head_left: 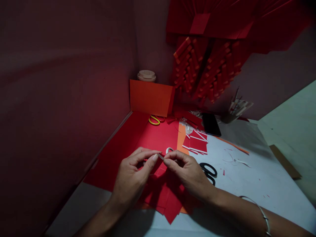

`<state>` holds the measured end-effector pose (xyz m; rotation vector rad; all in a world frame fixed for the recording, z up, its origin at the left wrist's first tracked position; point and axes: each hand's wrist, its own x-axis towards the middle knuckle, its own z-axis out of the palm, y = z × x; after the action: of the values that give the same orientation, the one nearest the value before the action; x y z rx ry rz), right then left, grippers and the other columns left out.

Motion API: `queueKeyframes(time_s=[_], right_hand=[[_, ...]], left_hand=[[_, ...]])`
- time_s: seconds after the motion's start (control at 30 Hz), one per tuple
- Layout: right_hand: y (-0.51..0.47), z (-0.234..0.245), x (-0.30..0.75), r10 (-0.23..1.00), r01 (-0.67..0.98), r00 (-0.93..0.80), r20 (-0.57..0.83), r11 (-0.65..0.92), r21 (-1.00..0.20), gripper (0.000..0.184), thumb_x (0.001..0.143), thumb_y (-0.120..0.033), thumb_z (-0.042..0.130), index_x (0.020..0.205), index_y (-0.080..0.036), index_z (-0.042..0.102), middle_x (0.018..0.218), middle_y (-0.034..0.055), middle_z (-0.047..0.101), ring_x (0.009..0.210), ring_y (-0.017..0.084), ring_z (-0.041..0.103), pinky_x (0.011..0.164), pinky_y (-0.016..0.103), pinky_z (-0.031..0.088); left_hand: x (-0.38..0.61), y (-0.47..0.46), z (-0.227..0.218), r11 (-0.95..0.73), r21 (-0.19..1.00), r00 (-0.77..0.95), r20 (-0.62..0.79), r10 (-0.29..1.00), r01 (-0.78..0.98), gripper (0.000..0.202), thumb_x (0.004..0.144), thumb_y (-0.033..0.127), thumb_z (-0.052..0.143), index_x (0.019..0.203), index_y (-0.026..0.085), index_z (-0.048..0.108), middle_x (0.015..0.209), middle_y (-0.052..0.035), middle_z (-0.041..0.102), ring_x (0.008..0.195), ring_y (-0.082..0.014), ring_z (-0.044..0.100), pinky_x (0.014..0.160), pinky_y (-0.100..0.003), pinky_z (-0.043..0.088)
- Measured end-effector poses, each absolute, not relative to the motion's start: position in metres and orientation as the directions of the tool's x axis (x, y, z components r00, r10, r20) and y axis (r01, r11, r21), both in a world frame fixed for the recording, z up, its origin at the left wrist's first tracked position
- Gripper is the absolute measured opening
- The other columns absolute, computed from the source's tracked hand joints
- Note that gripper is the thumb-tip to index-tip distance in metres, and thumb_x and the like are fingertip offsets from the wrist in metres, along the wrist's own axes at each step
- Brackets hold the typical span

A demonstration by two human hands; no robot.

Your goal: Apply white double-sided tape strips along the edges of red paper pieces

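Both hands meet above the near middle of the white table (249, 177), their fingertips only just apart, with a narrow strip (161, 157) bridging the small gap between them. The left hand (133, 172) pinches the strip's upper-left end between thumb and forefinger; the right hand (186, 171) pinches the lower-right end the same way, so the strip slants slightly downward toward the right. Its color is hard to make out in the dim light. Directly below the strip and the hands lie overlapping red paper pieces (170, 200), one ending in a point toward the person, and the hands cast shadows over them. A white curved object (169, 150), partly hidden, shows just behind the right fingertips. Black scissor handles (209, 170) emerge beside the right hand, on its outer side, while a large red sheet (158, 135) spreads beyond the hands and to the left.
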<state>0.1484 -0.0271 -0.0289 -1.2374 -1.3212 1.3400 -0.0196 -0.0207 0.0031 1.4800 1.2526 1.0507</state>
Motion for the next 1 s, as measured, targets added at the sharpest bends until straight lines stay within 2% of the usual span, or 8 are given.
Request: queueKeyframes(time_s=[0.43,0.73,1.0], right_hand=[[-0.0269,-0.0301,0.1488,0.990,0.083,-0.126,-0.068,-0.058,-0.995,0.019,0.085,-0.038,0.062,0.083,-0.020,0.067,0.071,-0.0005,0.059,0.062,0.012,0.052,0.055,0.023,0.042],[-0.0277,-0.0275,0.1489,0.986,0.073,-0.145,-0.081,-0.071,-0.995,0.017,0.086,-0.035,0.061,0.082,-0.019,0.066,0.071,-0.0018,0.058,0.062,0.011,0.050,0.057,0.023,0.040],[-0.0282,-0.0282,0.1480,0.988,0.085,-0.137,-0.067,-0.056,-0.995,0.016,0.085,-0.034,0.062,0.081,-0.019,0.066,0.070,-0.0011,0.058,0.062,0.012,0.050,0.056,0.024,0.040]], left_hand=[[-0.0196,-0.0209,0.0015,-0.056,0.977,0.122,0.032,0.992,0.204,0.020,0.082,0.035,0.064,0.092,0.023,0.077,0.089,-0.0050,0.069,0.084,-0.0210,0.067,0.074,-0.030,0.057],[-0.0193,-0.0206,0.0010,-0.083,0.970,0.135,0.053,0.989,0.228,0.017,0.083,0.034,0.063,0.086,0.023,0.076,0.086,-0.0028,0.068,0.082,-0.0185,0.067,0.076,-0.028,0.054],[-0.0199,-0.0211,0.0017,-0.117,0.960,0.134,0.085,0.987,0.253,0.017,0.084,0.030,0.062,0.090,0.021,0.076,0.086,-0.0032,0.069,0.083,-0.0170,0.066,0.073,-0.024,0.049]])
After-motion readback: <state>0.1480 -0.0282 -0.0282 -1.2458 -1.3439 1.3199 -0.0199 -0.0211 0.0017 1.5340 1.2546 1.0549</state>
